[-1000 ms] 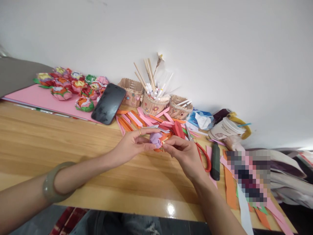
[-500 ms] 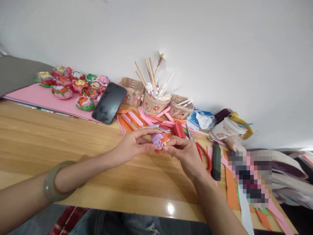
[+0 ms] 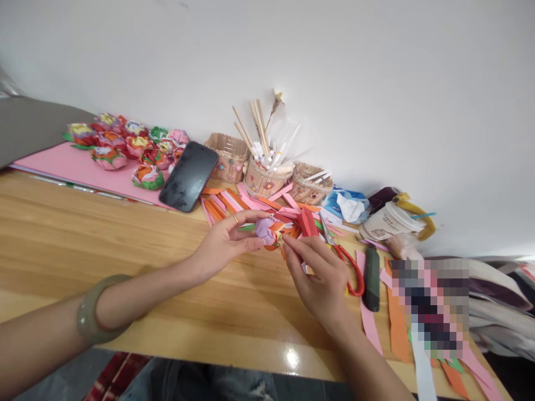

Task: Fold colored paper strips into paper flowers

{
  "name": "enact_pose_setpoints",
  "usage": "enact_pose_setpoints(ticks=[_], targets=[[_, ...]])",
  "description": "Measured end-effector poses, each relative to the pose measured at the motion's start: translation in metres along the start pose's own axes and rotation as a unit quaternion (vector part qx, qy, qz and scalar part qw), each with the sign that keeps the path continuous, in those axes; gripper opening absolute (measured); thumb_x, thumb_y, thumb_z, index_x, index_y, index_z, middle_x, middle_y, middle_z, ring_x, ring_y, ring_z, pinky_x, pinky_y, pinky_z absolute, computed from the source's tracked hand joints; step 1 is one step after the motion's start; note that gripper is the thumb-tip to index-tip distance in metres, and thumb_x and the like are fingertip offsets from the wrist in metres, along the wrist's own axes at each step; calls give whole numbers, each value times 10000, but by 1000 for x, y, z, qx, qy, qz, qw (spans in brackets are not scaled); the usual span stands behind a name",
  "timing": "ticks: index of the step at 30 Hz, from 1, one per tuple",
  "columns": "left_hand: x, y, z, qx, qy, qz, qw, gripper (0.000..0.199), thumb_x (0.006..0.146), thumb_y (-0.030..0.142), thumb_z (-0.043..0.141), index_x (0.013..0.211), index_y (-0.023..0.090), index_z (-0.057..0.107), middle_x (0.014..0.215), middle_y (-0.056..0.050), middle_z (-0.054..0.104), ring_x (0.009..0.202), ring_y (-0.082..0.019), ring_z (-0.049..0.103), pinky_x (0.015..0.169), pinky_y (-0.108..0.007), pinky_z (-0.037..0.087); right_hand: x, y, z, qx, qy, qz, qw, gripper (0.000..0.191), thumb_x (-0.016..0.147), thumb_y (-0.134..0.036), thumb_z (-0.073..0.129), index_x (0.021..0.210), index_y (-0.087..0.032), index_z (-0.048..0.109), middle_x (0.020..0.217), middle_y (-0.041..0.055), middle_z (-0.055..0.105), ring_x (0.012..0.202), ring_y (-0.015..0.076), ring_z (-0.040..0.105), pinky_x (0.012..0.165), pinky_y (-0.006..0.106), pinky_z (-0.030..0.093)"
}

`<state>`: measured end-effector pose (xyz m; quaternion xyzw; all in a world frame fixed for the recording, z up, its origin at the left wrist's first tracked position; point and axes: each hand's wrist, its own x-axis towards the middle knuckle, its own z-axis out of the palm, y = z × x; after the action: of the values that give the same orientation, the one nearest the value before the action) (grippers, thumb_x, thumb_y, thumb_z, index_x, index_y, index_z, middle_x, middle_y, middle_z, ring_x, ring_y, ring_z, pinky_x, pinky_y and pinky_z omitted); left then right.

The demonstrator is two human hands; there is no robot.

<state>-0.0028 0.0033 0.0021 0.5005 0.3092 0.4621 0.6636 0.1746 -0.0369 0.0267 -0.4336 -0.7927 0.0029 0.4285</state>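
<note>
A small folded paper flower (image 3: 264, 230), purple on its left side and orange and yellow on its right, is up off the table in front of me. My left hand (image 3: 223, 245) grips its purple side between thumb and fingers. From the right, my right hand (image 3: 321, 274) pinches at the orange and yellow folds; the fingertips touch them. Behind both hands lies a pile of folded paper strips (image 3: 217, 209) in pink, orange, red and white. Red-handled scissors (image 3: 355, 275) rest just right of my right hand.
Finished paper flowers (image 3: 109, 158) sit on pink paper (image 3: 54, 161) at the left, beside a black phone (image 3: 188, 177). Decorated baskets (image 3: 267, 181), one with sticks and pens, line the wall. Rightward are tissues (image 3: 345, 206), a lidded cup (image 3: 388, 223), a dark green cutter (image 3: 371, 278) and loose strips (image 3: 397, 323).
My right hand has turned, its back now more upward, and its fingers have shifted on the flower. More of the orange and yellow folds shows. The view has shifted slightly.
</note>
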Motion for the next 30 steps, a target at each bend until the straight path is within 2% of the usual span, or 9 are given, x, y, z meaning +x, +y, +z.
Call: enact_pose_setpoints(ticks=[2,5,11,15,18,20,24,26,30], targets=[[0,0,0,-6,3,3,1000,423,673,236,724,1070,209,578,1084,-26,612,867,-140,621,820,-303,494,-2,0,1,-26,9,-24,999,286,811,-70,541,1035,-201,659,769,46,655,646,123,602,560,229,476],[0,-1,1,-8,5,2,1000,410,679,227,720,1063,209,578,1098,-26,602,876,-141,614,820,-303,494,-3,1,2,-34,5,4,999,293,823,-82,522,1047,-210,660,785,58,658,659,133,609,573,242,485],[0,-6,0,-38,-22,21,999,379,705,200,699,1065,237,588,1110,-24,592,888,-140,599,813,-301,505,-5,-3,-3,10,-2,-26,1000,351,791,-70,549,1079,-238,659,766,41,661,620,128,594,541,244,468],[-1,-3,1,-55,-23,12,998,370,717,209,693,1072,249,597,1163,-36,551,950,-156,569,744,-253,521,0,-7,-7,70,34,60,995,261,804,-84,553,967,-229,698,729,24,642,590,113,554,524,242,436],[-3,1,3,-74,-37,-16,996,388,736,231,678,1111,278,586,1181,-32,533,939,-150,569,696,-225,525,3,-5,-9,118,33,151,981,187,835,-170,553,910,-224,715,696,15,623,546,107,513,496,247,400],[-4,4,4,-91,-52,-38,994,435,747,243,668,1162,307,552,1167,-28,535,900,-138,582,658,-206,523,4,-2,-9,147,30,186,971,175,841,-217,556,906,-225,719,661,5,604,532,106,498,492,248,382],[-5,6,6,-102,-60,-58,991,545,701,219,705,1201,316,512,1216,-38,508,883,-144,586,592,-185,517,2,1,-10,202,28,201,958,165,837,-250,566,893,-234,720,650,-1,596,547,112,500,501,248,372],[-5,5,5,-89,-57,-49,993,530,678,195,720,1164,298,537,1247,-43,489,875,-144,583,594,-194,525,3,0,-11,220,12,202,954,152,831,-253,574,858,-236,722,658,3,608,542,111,497,495,247,369],[-3,-1,2,-75,-77,-15,994,475,685,162,713,1110,302,555,1178,-23,521,781,-110,592,628,-224,529,6,-5,-12,230,-27,210,950,142,817,-252,582,794,-236,721,651,6,611,532,107,486,485,243,374]])
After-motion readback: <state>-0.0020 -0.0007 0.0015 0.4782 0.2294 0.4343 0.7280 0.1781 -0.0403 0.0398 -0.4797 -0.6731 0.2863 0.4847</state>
